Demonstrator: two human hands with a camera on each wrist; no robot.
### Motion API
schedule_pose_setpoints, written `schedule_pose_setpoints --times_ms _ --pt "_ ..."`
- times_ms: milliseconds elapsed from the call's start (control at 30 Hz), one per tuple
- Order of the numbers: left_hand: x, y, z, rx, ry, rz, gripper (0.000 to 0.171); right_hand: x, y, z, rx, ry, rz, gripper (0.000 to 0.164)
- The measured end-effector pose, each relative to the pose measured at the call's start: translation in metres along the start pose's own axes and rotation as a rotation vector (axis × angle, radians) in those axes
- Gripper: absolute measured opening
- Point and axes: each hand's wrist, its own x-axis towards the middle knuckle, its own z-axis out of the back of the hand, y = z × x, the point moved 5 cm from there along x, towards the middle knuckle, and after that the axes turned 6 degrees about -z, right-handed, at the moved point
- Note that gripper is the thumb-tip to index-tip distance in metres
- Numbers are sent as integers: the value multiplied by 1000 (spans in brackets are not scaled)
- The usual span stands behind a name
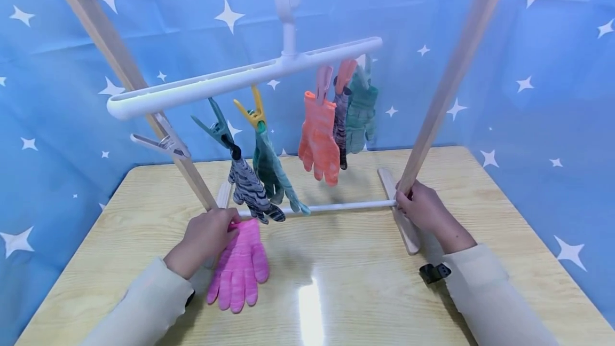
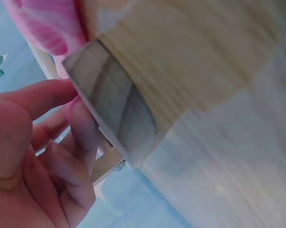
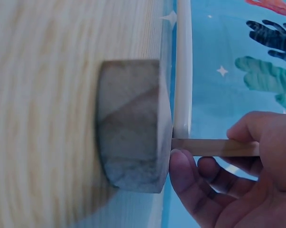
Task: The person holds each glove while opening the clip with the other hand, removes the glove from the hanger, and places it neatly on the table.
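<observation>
A wooden drying rack [image 1: 448, 76] with white crossbars stands on the table. My left hand [image 1: 207, 236] grips the base of its left post, with the fingers curled close to the foot [image 2: 112, 102]. Partly under that hand lies a pink glove [image 1: 240, 276], palm flat on the table, its cuff against the fingers; a bit of pink shows between the fingertips in the left wrist view. On the other side my right hand [image 1: 425, 210] holds the lower right post [image 3: 209, 147], just above the foot [image 3: 128, 126], thumb and fingers around the wood.
A white hanger [image 1: 250, 75] hangs tilted from the top bar. Clothespins hold several gloves on it: grey-black [image 1: 250, 188], green [image 1: 274, 167], orange [image 1: 319, 140] and others behind. A grey clothespin [image 1: 165, 140] hangs bare at the left end. A blue starry curtain [image 1: 543, 122] surrounds the table.
</observation>
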Motion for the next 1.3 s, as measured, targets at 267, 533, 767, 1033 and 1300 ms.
schedule_pose_setpoints --times_ms 267,533,767,1033,1300 --pt "-7 -1 5 24 -57 -35 16 -1 2 -1 -8 -6 -3 34" --pt "-16 -9 24 -30 -133 34 20 -3 2 -2 4 -4 1 34" --pt "-31 -24 63 -152 -470 -57 19 -5 1 -4 10 -14 11 34" --pt "-40 -49 110 -516 -765 -217 40 -3 1 -5 1 -16 6 35" --pt "-29 -79 132 -799 -766 -366 47 -3 -1 -6 7 -2 11 36"
